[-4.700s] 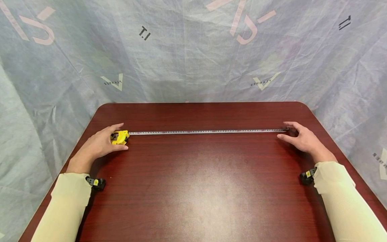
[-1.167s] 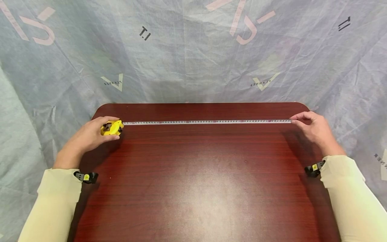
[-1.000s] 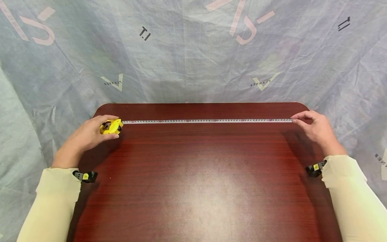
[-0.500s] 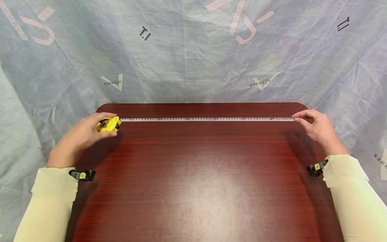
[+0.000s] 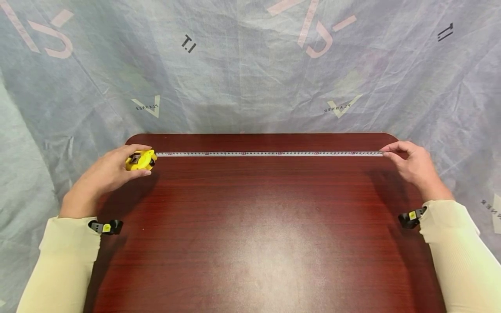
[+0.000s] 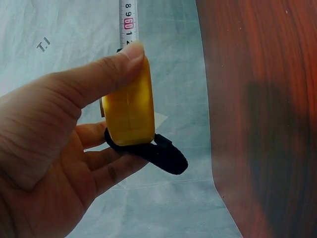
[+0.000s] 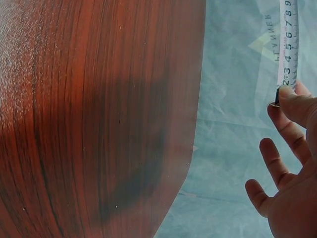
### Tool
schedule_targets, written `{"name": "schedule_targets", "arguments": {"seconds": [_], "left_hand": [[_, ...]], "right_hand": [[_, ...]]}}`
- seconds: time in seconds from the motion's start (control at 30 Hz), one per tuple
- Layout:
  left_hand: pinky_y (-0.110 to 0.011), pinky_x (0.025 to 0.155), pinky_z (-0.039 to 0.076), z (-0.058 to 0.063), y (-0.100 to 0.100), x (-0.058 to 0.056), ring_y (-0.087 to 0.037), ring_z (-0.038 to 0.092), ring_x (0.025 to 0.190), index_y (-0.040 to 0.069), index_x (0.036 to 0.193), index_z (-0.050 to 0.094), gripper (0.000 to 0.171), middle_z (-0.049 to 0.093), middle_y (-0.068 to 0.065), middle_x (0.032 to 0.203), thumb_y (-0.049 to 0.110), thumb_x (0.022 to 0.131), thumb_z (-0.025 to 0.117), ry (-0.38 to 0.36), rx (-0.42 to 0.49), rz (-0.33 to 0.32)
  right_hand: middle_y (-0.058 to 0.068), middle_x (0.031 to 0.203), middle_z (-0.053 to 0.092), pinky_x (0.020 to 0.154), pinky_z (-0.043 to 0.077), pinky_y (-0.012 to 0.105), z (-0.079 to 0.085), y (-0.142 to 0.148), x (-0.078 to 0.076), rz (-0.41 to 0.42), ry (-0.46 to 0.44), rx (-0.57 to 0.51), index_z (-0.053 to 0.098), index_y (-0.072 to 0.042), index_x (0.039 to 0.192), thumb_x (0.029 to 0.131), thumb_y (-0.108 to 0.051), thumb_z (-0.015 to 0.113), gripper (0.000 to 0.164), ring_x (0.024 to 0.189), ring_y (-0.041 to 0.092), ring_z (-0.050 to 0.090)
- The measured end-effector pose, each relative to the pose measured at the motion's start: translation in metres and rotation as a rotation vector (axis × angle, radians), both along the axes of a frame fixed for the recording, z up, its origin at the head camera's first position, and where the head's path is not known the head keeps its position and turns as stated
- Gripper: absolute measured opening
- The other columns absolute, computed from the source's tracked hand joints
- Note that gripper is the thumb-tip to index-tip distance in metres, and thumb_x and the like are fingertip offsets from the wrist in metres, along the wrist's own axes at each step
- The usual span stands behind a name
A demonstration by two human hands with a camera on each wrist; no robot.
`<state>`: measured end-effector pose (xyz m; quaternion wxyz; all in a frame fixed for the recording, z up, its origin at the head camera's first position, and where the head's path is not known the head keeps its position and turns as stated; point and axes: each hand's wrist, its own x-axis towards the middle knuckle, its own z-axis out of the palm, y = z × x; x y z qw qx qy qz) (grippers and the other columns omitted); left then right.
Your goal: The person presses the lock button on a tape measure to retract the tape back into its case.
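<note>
Head view: the tape blade (image 5: pixel 258 154) runs straight from hand to hand, its long axis following the table's (image 5: pixel 250 226) far edge, apparently above the top. Near the far-left corner the left hand (image 5: pixel 107 168) grips the yellow tape measure case (image 5: pixel 143 160); near the far-right, the right hand (image 5: pixel 415 163) pinches the blade's tip. Only the right wrist view shows me the end hook (image 7: pixel 273 104), two lower fingers free.

The tape measure (image 5: pixel 144 160) is yellow and black, its blade (image 5: pixel 262 154) white with black numerals, the table (image 5: pixel 219 208) wood-grained reddish-brown.
</note>
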<state>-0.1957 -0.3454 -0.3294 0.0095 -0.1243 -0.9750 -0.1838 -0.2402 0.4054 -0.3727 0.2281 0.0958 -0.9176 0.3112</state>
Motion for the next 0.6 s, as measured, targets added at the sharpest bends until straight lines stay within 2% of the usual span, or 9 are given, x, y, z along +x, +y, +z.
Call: {"name": "schedule_targets", "arguments": {"seconds": [0.23, 0.43, 0.6], "left_hand": [[-0.055, 0.088, 0.042, -0.0015, -0.0006, 0.0021, -0.036, 0.054, 0.108, 0.019, 0.149, 0.051, 0.066, 0.06, -0.015, 0.129, 0.025, 0.09, 0.083, 0.047, -0.001, -0.024], [-0.05, 0.082, 0.042, -0.0036, 0.0, 0.0041, -0.032, 0.056, 0.105, 0.025, 0.141, 0.058, 0.057, 0.059, -0.013, 0.13, 0.021, 0.09, 0.084, 0.112, -0.002, -0.087], [-0.052, 0.087, 0.042, -0.0044, 0.0006, 0.0066, -0.034, 0.056, 0.112, 0.023, 0.135, 0.065, 0.048, 0.058, -0.013, 0.136, 0.018, 0.091, 0.082, 0.136, -0.005, -0.097]], "right_hand": [[-0.039, 0.092, 0.051, 0.079, 0.03, 0.014, 0.0002, -0.0001, -0.0002, -0.006, 0.001, 0.002, 0.075, -0.003, 0.102, 0.094, -0.006, 0.075, 0.008, 0.092, -0.018, 0.043], [-0.039, 0.092, 0.05, 0.081, 0.029, 0.015, 0.0, 0.0006, -0.0002, -0.021, -0.003, 0.009, 0.075, -0.004, 0.102, 0.095, -0.008, 0.075, 0.008, 0.093, -0.018, 0.042], [-0.04, 0.093, 0.05, 0.08, 0.029, 0.015, 0.0002, 0.0007, -0.0007, -0.027, -0.004, 0.016, 0.075, -0.004, 0.102, 0.096, -0.009, 0.075, 0.008, 0.094, -0.02, 0.041]]}}
